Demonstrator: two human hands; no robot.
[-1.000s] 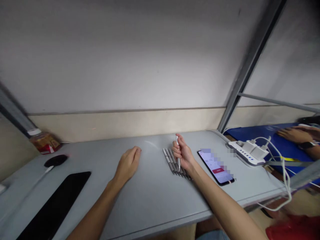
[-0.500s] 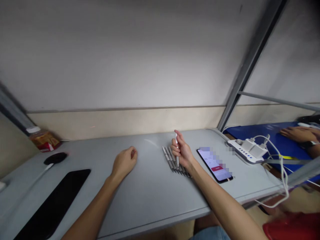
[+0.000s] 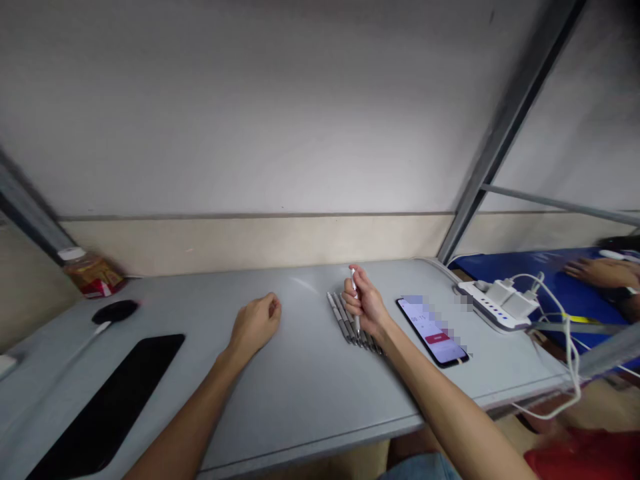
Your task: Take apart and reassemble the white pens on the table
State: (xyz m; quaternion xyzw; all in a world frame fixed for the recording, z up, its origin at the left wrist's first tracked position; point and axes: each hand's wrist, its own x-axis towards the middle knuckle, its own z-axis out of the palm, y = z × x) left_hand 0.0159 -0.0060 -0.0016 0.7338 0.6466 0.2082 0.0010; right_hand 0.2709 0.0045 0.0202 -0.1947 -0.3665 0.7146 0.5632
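Note:
My right hand (image 3: 367, 305) is closed round a white and silver pen (image 3: 355, 285), held nearly upright with its tip down. Under it, a row of several grey pens (image 3: 341, 319) lies side by side on the grey table (image 3: 300, 393). My left hand (image 3: 256, 325) rests on the table to the left of the pens, fingers curled into a loose fist with nothing in them.
A lit phone (image 3: 433, 330) lies right of the pens. A white power strip (image 3: 495, 303) with chargers and cables sits at the table's right end. A black pad (image 3: 110, 400), a black mouse (image 3: 115, 311) and a jar (image 3: 90, 273) are at the left. Another person's hand (image 3: 595, 272) rests on a blue surface.
My left hand's fingers have curled in from a flatter rest into a loose fist. My right hand and its pen have barely moved.

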